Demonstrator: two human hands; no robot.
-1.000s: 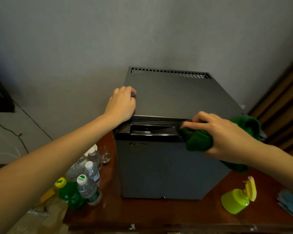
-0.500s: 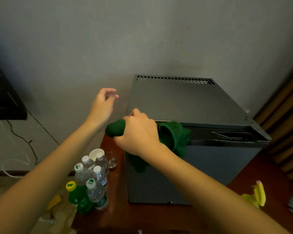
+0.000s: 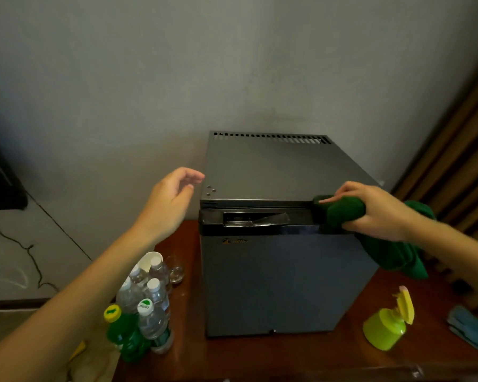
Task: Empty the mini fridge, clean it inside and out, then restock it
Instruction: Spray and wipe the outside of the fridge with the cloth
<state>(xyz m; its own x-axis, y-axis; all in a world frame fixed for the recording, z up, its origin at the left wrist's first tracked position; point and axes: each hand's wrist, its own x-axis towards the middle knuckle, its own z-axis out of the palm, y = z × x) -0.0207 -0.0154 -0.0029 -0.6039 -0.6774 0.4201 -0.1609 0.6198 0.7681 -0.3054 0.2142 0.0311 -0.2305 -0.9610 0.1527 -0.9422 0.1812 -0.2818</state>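
Note:
A dark grey mini fridge (image 3: 273,277) stands shut on a reddish wooden table (image 3: 301,354), its vented top facing me. My right hand (image 3: 375,210) grips a bunched green cloth (image 3: 342,210) against the right end of the black handle strip at the door's top edge; the rest of the cloth hangs down beside the fridge. My left hand (image 3: 171,199) hovers in the air just left of the fridge's top left corner, fingers relaxed, holding nothing. Several water bottles (image 3: 146,299) and a green soda bottle (image 3: 122,332) stand left of the fridge.
A lime-green container with an open yellow flip lid (image 3: 387,326) sits right of the fridge front. Blue cloth (image 3: 472,329) lies at the table's right edge. An empty glass (image 3: 176,271) stands behind the bottles. Cables (image 3: 25,244) run along the wall on the left.
My right hand swept the green cloth along the door's top edge from the left corner to the right end. My left hand stayed lifted off the fridge, near its left corner.

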